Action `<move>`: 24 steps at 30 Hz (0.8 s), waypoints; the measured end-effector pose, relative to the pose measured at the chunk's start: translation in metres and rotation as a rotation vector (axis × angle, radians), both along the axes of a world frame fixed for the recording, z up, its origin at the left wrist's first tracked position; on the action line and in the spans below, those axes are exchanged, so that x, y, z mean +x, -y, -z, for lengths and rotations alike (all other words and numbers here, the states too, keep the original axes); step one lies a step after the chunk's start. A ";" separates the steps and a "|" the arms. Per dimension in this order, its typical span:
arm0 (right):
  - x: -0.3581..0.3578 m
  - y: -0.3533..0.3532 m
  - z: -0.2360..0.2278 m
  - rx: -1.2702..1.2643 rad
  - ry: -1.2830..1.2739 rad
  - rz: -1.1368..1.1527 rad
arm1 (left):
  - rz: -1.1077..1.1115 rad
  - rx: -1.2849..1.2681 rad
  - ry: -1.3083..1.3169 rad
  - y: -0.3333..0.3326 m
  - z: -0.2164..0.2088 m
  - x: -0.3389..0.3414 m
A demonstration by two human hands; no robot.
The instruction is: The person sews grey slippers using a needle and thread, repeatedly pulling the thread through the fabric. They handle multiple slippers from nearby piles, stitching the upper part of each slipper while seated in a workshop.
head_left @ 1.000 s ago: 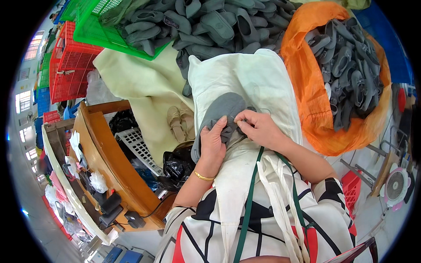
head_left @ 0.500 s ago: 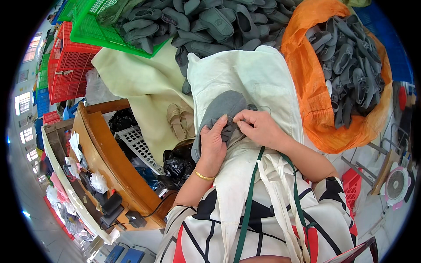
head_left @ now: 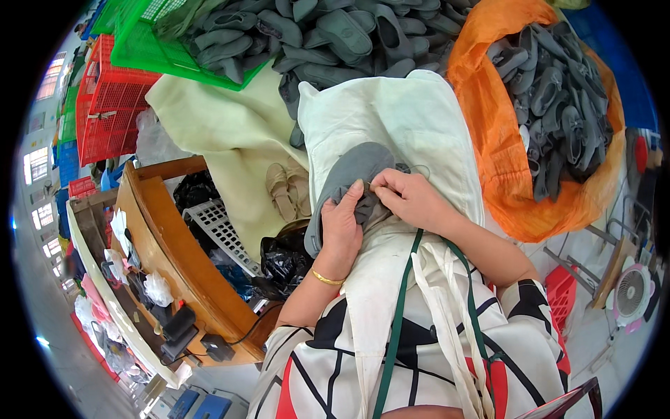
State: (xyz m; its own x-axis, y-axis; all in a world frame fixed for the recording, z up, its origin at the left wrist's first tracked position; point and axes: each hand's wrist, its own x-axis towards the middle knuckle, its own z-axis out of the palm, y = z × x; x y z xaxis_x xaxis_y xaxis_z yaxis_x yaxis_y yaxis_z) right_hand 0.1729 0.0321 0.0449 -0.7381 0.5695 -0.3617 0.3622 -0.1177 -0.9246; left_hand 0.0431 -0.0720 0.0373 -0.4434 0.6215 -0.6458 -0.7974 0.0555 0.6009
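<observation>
My left hand [head_left: 340, 222] is closed round a grey fabric shoe [head_left: 363, 162], thumb pressed on its gathered upper. The shoe rests tilted on the white cloth [head_left: 426, 112] over my lap. At the shoe's edge, beside my left thumb, my right hand [head_left: 410, 197] pinches a thin needle [head_left: 369, 186], mostly hidden by the fingers. A fine loop of thread [head_left: 423, 167] curves up behind the right knuckles. Just past those fingers a small dark piece [head_left: 403, 167] shows; its kind is unclear.
Grey shoes [head_left: 342, 35] lie heaped ahead, by a green crate [head_left: 139, 49]. An orange sack [head_left: 488, 140] full of grey shoes stands at the right. To the left are a wooden drawer unit [head_left: 188, 265], a black plastic bag [head_left: 283, 262] and beige shoes [head_left: 280, 188]. A fan [head_left: 631, 293] stands far right.
Both hands stay at the shoe with nearly the same grip. My right fingers have shifted slightly up and away from my left thumb, showing more of the needle.
</observation>
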 end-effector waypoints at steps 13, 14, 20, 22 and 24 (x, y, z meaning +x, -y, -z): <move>0.002 0.010 0.016 0.274 -0.069 -0.002 | -0.042 -0.060 0.020 -0.005 -0.006 -0.003; 0.001 0.011 0.017 0.281 -0.065 -0.001 | -0.041 -0.056 0.025 -0.005 -0.005 -0.004; -0.007 0.017 0.015 0.335 -0.040 0.082 | -0.005 -0.045 0.025 -0.002 0.003 -0.003; -0.015 0.010 0.003 0.064 -0.022 0.101 | 0.022 0.005 0.011 0.002 0.010 0.000; -0.018 0.001 -0.005 -0.085 0.002 0.065 | 0.093 0.052 -0.025 0.007 0.016 -0.001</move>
State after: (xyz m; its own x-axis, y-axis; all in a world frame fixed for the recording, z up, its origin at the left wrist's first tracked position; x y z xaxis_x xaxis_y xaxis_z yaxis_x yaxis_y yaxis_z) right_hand 0.1545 0.0307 0.0503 -0.6994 0.5836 -0.4125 0.3535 -0.2192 -0.9094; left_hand 0.0419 -0.0790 0.0214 -0.3983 0.6929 -0.6011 -0.7749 0.0965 0.6247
